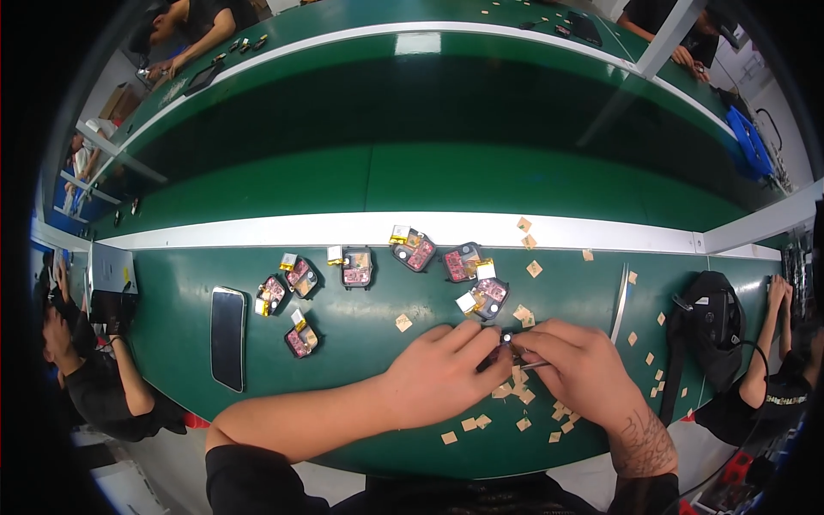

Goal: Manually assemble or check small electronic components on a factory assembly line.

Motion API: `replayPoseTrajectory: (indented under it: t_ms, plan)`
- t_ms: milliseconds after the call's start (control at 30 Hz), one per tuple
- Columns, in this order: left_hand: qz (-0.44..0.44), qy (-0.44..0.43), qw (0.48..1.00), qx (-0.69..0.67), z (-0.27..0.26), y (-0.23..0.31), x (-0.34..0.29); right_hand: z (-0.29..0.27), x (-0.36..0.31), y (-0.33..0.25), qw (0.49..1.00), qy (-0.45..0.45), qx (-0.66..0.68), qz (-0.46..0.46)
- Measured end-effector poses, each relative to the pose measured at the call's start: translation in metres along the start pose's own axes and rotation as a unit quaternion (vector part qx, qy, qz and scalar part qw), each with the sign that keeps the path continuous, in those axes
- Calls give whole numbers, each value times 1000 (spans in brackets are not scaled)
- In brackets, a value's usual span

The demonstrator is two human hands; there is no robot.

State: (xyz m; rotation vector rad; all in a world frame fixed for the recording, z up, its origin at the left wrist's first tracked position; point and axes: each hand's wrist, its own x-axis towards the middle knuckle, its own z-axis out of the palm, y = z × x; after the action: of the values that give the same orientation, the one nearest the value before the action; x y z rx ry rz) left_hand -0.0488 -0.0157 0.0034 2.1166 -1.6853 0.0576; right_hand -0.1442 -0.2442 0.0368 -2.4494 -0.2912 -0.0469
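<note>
My left hand (448,375) is closed around a small black piece (506,338) with a round silver spot, mostly hidden by my fingers. Close against it, my right hand (573,367) pinches a thin metal tool (536,365), like tweezers; its tip is hidden. Just beyond my hands lies an open black device housing (489,298) with a reddish circuit board and a silver battery cell. Several similar housings (356,268) form an arc to the left. Small tan square pieces (525,396) are scattered beneath and around my right hand.
A dark-screened phone (228,339) lies on the green table (172,300) at the left. A thin pale strip (620,302) and a black bag (711,330) are at the right. A white rail (300,232) borders the far side. Other people work around the tables.
</note>
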Motion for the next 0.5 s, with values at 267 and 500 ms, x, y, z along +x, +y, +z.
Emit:
replayPoseTrajectory:
  t_ms: [267, 500]
  plan:
    - [-8, -8, 1000, 5, 0, 2, -1, 5, -3, -2, 1000, -4, -15, -9]
    - [-9, 9, 999, -36, 2, -2, -1, 10, -3, 1, 997, -9, 65, 45]
